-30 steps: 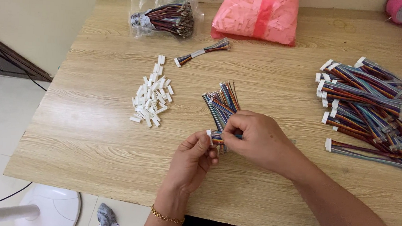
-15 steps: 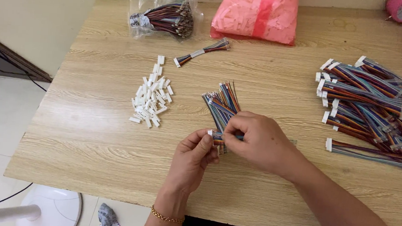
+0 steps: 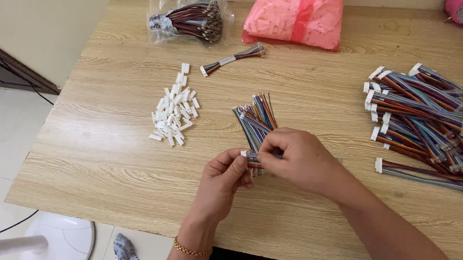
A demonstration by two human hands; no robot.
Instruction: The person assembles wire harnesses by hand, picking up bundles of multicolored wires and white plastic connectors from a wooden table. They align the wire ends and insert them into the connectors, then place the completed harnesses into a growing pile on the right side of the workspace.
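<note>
Hands meet over the table's (image 3: 105, 154) near edge. Left hand (image 3: 222, 181) pinches a small white connector (image 3: 244, 154); right hand (image 3: 300, 159) grips striped wires (image 3: 255, 160) at that connector, fingers closed. Just beyond the fingers lies a loose wire bundle (image 3: 255, 117), unfitted. Left of it, a heap of white housings (image 3: 174, 109) remains. Far right, a big stack of finished harnesses (image 3: 428, 119). By that stack, work looks well along, with plenty left.

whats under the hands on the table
A loose bunch of multicoloured wires lies on the wooden table, fanning out above the right hand; its lower end is covered by both hands.
</note>
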